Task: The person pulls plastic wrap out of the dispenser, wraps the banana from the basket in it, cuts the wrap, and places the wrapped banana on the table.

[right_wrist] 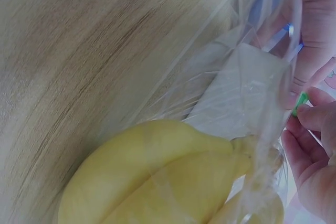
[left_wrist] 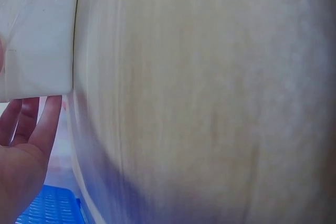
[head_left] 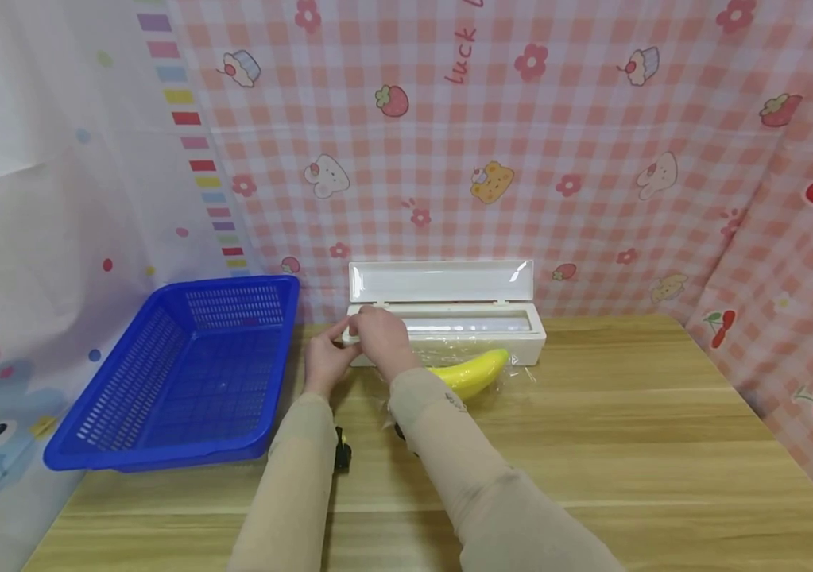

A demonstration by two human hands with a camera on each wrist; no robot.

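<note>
A white box (head_left: 536,349) stands at the table's back, its lid (head_left: 442,281) raised and a roll of clear film (head_left: 470,325) inside. Clear film hangs down its front over yellow bananas (head_left: 478,373), which fill the lower part of the right wrist view (right_wrist: 152,169). My left hand (head_left: 327,364) grips the box's left end, fingers against the end face in the left wrist view (left_wrist: 23,156). Right beside it, my right hand (head_left: 383,338) pinches a small green piece (right_wrist: 300,103) between thumb and fingertip at that end.
A blue basket (head_left: 195,459) stands on the left of the wooden table (head_left: 635,429), with its near rim close to my left forearm. Patterned cloth (head_left: 435,159) hangs behind the box and along both sides. Small black items (head_left: 342,451) show beside my forearms.
</note>
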